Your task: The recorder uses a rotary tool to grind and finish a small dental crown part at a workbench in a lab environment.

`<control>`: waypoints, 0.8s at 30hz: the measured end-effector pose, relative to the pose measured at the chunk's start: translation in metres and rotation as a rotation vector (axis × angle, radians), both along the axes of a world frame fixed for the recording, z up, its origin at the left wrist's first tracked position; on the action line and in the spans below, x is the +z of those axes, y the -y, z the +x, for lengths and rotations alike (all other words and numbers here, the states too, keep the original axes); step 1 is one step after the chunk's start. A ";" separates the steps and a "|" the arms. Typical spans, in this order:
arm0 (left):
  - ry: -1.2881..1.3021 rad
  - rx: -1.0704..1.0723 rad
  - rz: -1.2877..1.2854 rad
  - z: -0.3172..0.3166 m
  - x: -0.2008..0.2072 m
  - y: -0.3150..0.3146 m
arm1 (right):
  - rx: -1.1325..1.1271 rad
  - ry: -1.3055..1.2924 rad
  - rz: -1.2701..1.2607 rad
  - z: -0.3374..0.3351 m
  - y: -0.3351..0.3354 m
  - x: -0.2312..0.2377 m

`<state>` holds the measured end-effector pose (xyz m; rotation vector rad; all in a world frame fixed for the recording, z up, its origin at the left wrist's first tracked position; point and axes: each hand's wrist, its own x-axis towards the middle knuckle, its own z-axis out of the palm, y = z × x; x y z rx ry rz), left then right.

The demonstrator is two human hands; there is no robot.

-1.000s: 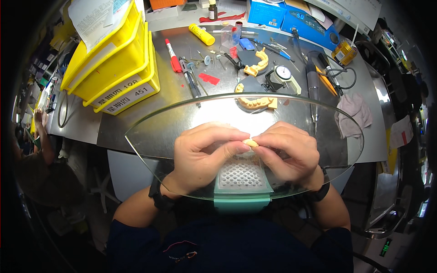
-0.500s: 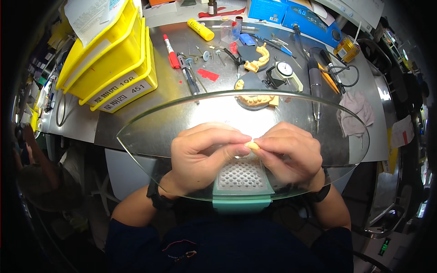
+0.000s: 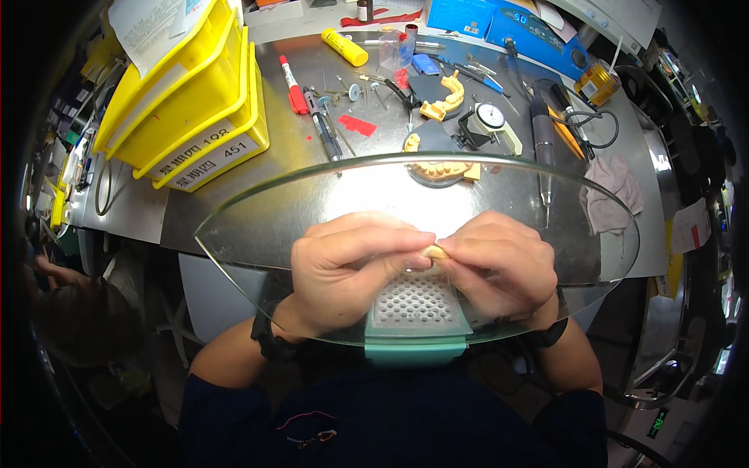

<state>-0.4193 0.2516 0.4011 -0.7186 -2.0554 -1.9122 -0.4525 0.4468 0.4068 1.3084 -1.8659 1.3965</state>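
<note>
My left hand [image 3: 351,261] and my right hand [image 3: 503,261] meet beneath a curved clear shield [image 3: 261,186]. Between their fingertips they pinch a small cream-coloured dental piece [image 3: 436,253], tooth-like in look; its exact form is partly covered by the fingers. Thumb and forefinger of each hand are closed on it from either side. Just below the hands lies a pale perforated grille [image 3: 417,306] with a green front edge. Beyond the shield stand a tooth model [image 3: 441,170] on a dark round base and a second arch model [image 3: 446,97].
Stacked yellow bins [image 3: 203,129] stand at the left. A dial gauge [image 3: 490,117], a handpiece [image 3: 541,140] with its cable and a crumpled cloth [image 3: 612,191] lie at the right. Markers, burs, a yellow tube [image 3: 344,47] and a blue control box [image 3: 527,35] are farther back.
The dental piece has turned slightly between the fingertips and shows a different side. Both hands keep almost the same place, and the whole view has shifted a little.
</note>
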 end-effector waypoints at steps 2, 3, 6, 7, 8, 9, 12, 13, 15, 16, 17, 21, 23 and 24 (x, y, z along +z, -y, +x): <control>-0.013 0.006 -0.009 0.000 0.002 0.000 | -0.004 -0.009 0.001 0.000 0.000 0.002; -0.024 0.010 -0.032 0.000 0.004 0.001 | -0.008 -0.019 0.002 0.000 0.001 0.003; -0.039 -0.015 -0.041 0.000 0.005 0.003 | -0.034 -0.044 0.017 0.000 0.000 0.004; -0.042 -0.043 -0.026 0.000 0.004 0.003 | -0.034 -0.043 0.017 -0.001 0.000 0.004; -0.042 -0.044 -0.026 -0.001 0.004 0.003 | -0.038 -0.069 0.020 -0.001 0.000 0.004; -0.033 -0.058 0.009 -0.001 0.003 0.002 | -0.041 -0.093 0.024 -0.002 -0.001 0.004; -0.002 -0.074 0.076 0.000 0.000 0.001 | -0.019 -0.052 0.025 -0.003 -0.001 0.006; 0.018 -0.077 0.108 0.001 -0.001 0.000 | -0.019 -0.051 0.025 -0.002 -0.001 0.006; 0.035 -0.076 0.145 0.002 -0.001 -0.002 | -0.009 -0.015 0.022 -0.001 0.000 0.006; 0.051 -0.075 0.182 0.002 -0.001 -0.002 | -0.009 -0.015 0.022 -0.001 0.000 0.007; 0.051 -0.074 0.182 0.002 -0.001 -0.002 | -0.012 -0.002 0.030 0.000 0.000 0.008; 0.061 -0.085 0.175 0.002 -0.002 -0.001 | -0.023 -0.001 0.047 0.000 -0.001 0.008; 0.066 -0.088 0.169 0.002 -0.003 0.000 | -0.026 -0.007 0.042 0.000 -0.001 0.007; 0.059 -0.083 0.151 0.001 -0.002 0.000 | -0.030 -0.012 0.037 0.001 -0.001 0.007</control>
